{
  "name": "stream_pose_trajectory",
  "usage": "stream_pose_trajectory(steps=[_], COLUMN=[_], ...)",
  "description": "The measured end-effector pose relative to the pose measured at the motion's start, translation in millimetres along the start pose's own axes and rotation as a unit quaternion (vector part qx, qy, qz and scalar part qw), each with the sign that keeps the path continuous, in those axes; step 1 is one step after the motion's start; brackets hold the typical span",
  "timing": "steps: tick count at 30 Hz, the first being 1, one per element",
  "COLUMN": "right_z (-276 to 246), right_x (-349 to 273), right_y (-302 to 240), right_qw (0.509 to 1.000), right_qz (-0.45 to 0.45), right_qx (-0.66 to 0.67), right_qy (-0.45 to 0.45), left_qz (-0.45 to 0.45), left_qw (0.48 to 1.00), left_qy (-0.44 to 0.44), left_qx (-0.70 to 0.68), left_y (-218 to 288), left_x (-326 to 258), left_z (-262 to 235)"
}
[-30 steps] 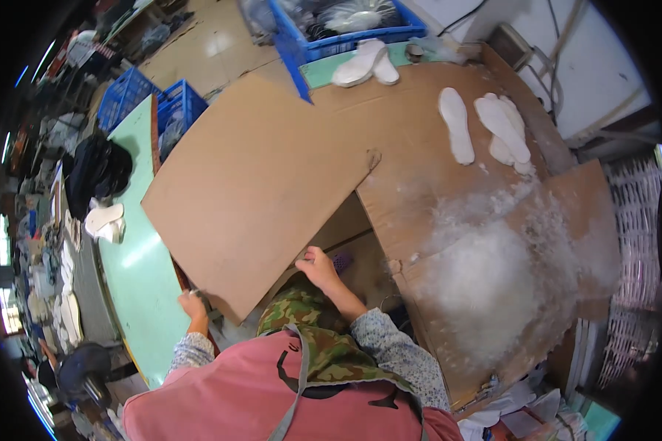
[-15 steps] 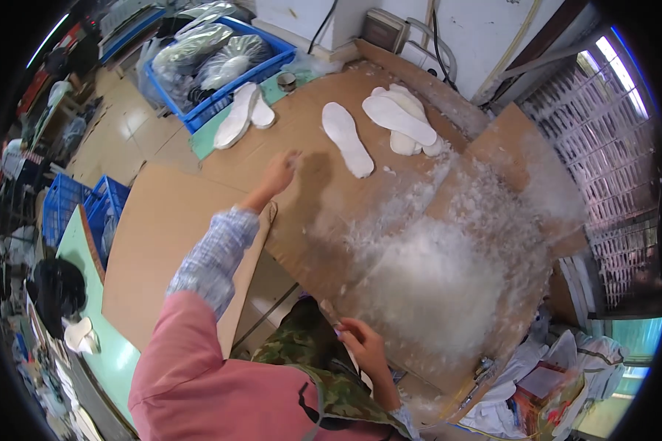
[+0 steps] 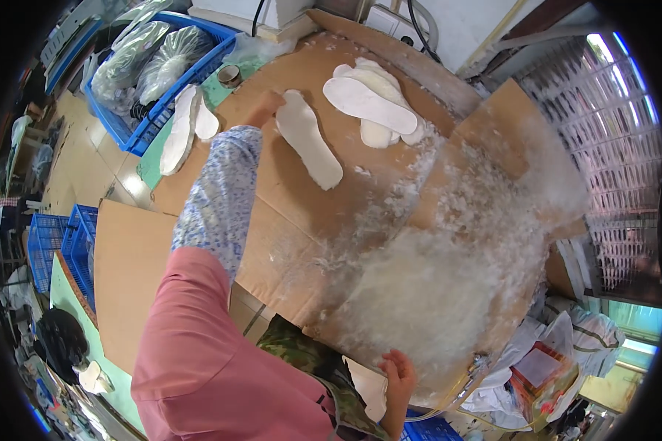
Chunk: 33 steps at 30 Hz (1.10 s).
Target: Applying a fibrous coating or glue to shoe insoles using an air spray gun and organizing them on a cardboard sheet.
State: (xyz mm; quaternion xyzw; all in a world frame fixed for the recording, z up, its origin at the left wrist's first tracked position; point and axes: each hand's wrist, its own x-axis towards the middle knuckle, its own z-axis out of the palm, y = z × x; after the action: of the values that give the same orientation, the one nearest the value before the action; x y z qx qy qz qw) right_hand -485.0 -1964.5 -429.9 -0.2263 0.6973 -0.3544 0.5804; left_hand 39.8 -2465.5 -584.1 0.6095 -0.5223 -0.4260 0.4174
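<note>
A worker's left hand (image 3: 266, 106) reaches, fingers curled, onto a white insole (image 3: 309, 148) on the cardboard sheet (image 3: 287, 213); right hand (image 3: 399, 371) pinches another insole (image 3: 368, 386) at the sheet's near edge. A flat grip looks wisest.

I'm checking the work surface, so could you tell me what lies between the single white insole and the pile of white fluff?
In the head view, only cardboard with scattered fluff flecks separates the single insole from the fluff pile.

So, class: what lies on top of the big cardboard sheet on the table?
A single white insole, a pile of insoles and white fluff lie on the cardboard. The left hand touches the single insole. The fluff hides the cardboard beneath it.
</note>
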Motion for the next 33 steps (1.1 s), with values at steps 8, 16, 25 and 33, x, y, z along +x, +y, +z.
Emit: stream_pose_trajectory(steps=[8, 16, 25, 33], right_z=[-98, -304, -359, -371], right_x=[39, 21, 76, -41], right_y=[-16, 105, 139, 111], right_qw=[0.93, 0.787, 0.865, 0.947], right_qz=[-0.167, -0.05, -0.095, -0.184], right_qx=[-0.25, -0.367, -0.271, 0.075], right_qy=[0.212, 0.494, 0.412, 0.254], left_qz=[0.052, 0.2, 0.177, 0.012], left_qw=[0.984, 0.956, 0.947, 0.942], left_qy=[-0.15, -0.103, -0.25, -0.295], left_qx=[0.083, 0.187, 0.092, -0.16], left_y=[209, 328, 509, 433], left_x=[-92, -123, -301, -379], left_z=[64, 65, 280, 411])
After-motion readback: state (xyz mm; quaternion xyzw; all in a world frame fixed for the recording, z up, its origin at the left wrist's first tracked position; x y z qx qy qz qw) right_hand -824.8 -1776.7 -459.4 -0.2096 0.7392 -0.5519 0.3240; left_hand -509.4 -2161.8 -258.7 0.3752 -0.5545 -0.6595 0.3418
